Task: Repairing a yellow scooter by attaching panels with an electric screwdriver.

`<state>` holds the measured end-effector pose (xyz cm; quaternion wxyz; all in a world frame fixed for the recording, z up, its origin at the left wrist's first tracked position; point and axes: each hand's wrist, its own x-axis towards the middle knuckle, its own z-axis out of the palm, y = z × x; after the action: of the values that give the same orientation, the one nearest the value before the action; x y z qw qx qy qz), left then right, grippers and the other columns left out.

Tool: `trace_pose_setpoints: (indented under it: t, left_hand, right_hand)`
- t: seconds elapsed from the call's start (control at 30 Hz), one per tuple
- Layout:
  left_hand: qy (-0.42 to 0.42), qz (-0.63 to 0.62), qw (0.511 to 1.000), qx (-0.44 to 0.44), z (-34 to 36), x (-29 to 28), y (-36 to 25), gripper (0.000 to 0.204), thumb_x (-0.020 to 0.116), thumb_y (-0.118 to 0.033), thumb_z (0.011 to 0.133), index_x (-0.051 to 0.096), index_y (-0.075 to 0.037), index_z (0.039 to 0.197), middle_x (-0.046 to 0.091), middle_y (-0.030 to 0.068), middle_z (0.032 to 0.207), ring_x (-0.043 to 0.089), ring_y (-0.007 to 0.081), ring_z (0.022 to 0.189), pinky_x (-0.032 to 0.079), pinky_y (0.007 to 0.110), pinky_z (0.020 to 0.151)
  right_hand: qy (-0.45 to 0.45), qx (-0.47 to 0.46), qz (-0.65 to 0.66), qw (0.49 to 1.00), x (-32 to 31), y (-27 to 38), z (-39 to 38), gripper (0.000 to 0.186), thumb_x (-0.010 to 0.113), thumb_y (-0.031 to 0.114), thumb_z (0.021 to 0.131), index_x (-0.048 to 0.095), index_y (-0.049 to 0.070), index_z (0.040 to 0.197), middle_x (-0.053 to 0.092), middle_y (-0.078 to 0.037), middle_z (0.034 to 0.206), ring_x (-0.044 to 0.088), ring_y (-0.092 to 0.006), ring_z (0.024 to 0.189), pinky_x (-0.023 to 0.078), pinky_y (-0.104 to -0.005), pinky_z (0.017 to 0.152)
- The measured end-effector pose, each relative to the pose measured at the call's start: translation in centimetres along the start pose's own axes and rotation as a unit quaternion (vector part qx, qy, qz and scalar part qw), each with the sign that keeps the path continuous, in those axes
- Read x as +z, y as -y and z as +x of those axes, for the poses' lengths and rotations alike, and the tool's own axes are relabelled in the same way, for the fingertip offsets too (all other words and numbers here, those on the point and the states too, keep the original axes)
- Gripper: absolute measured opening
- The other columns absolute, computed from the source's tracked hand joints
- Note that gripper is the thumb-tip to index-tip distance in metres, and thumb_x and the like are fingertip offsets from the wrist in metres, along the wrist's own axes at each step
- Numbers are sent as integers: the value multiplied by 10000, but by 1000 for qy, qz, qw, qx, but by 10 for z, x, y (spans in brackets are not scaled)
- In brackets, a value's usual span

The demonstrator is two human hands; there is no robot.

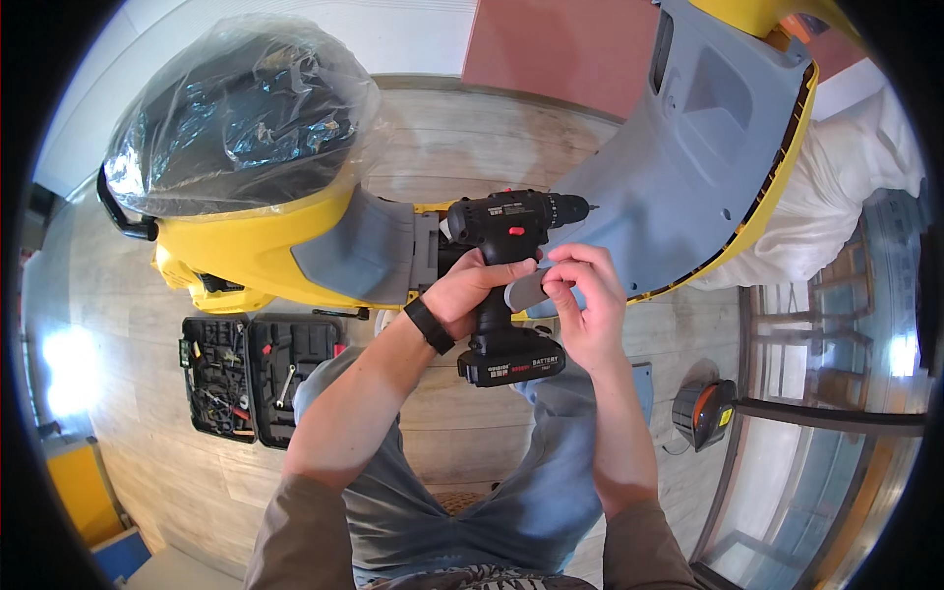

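Observation:
My left hand [474,285] is closed round the grip of a black cordless drill [501,221] with red buttons. The drill's chuck and short bit [592,207] point right, and its battery pack [513,362] hangs below the grip. In front of the grip, my right hand [590,305] pinches a small grey piece with a rounded end [528,292]. My left thumb lies just above that piece; whether it touches it I cannot tell. Behind the drill stands a yellow and grey scooter [339,246], its seat [246,113] wrapped in clear plastic.
An open black tool case [218,379] with sockets and a wrench [286,385] lies on the wooden floor at the left. The scooter's grey leg shield [678,177] rises at the right. A black and orange round device [704,414] sits by the glass door [796,492].

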<state>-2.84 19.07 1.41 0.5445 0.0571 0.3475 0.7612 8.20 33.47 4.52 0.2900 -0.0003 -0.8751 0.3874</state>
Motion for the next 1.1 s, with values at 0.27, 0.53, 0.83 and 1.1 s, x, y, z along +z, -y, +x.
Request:
trace_pose_setpoints:
  t: [0.27,0.53,0.83,1.1]
  left_hand:
    - [-33,7,999,-11,0,0,0,311,738,-184,882,628,-91,1158,652,-1,1002,609,96,856,516,294,658]
    - [-17,14,999,33,5,-5,6,378,716,-129,895,600,-81,1251,645,14,1166,605,125,1080,505,337,924]
    - [-26,-3,999,47,3,-4,4,328,744,-129,873,624,-83,1176,640,-24,969,579,78,822,488,265,731]
    - [25,-29,999,7,-4,1,0,441,705,-157,905,554,-72,1311,620,32,1211,605,146,1076,513,333,907]
  right_hand:
    - [-40,42,45,997,7,0,-3,108,706,91,887,647,0,880,599,-103,1092,608,-204,868,507,-308,757]
    - [-75,104,92,987,13,-3,-5,143,717,114,890,663,-18,879,592,-102,1098,605,-182,832,502,-288,726]
    - [-127,228,294,919,17,3,-4,161,679,83,925,528,28,923,587,-63,973,569,-85,765,526,-237,672]
    - [-59,229,327,915,11,9,-6,141,692,89,918,585,21,979,579,-17,921,564,-66,752,545,-237,653]
